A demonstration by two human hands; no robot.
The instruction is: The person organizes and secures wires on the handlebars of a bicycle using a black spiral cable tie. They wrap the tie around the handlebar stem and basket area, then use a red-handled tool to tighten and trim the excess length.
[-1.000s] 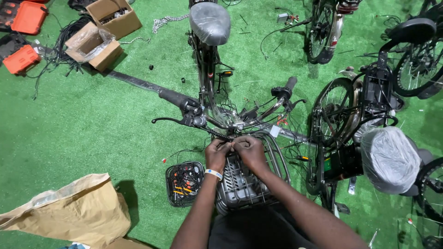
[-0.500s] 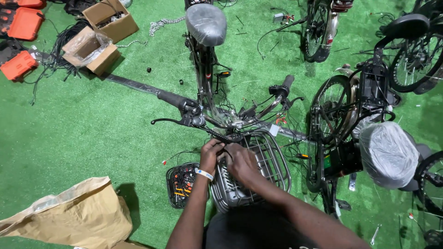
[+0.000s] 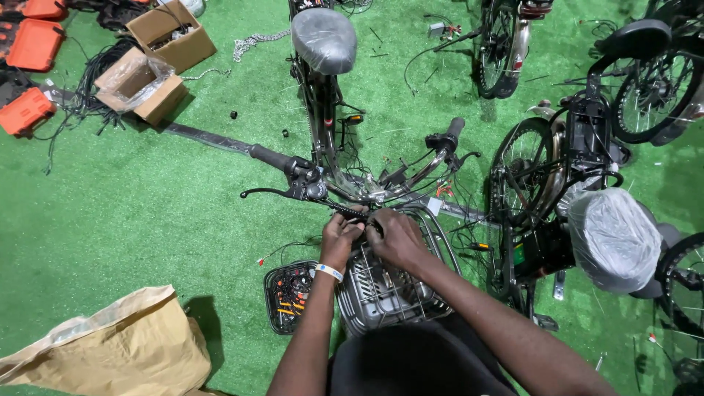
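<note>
Both hands meet at the rear rim of the wire front basket [image 3: 396, 290] of the bicycle below the camera. The left hand [image 3: 341, 238], a white band on its wrist, is curled with its fingertips pinching a black cable bundle [image 3: 350, 213] just behind the basket rim. The right hand [image 3: 396, 236] lies beside it, touching it, fingers bent down over the same bundle; whether it grips or only presses cannot be told. Both forearms reach forward over the basket, whose inside is too dim to make out.

Just behind the hands runs the handlebar [image 3: 345, 183], with a brake lever on each side. Left of the basket, on the green turf, a small black tray [image 3: 287, 295] holds orange and red bits. Further left lies a tan paper sack [image 3: 110, 352]. Far behind the basket, to the left, stand two open cardboard boxes [image 3: 154, 62], one lined with clear plastic.
</note>
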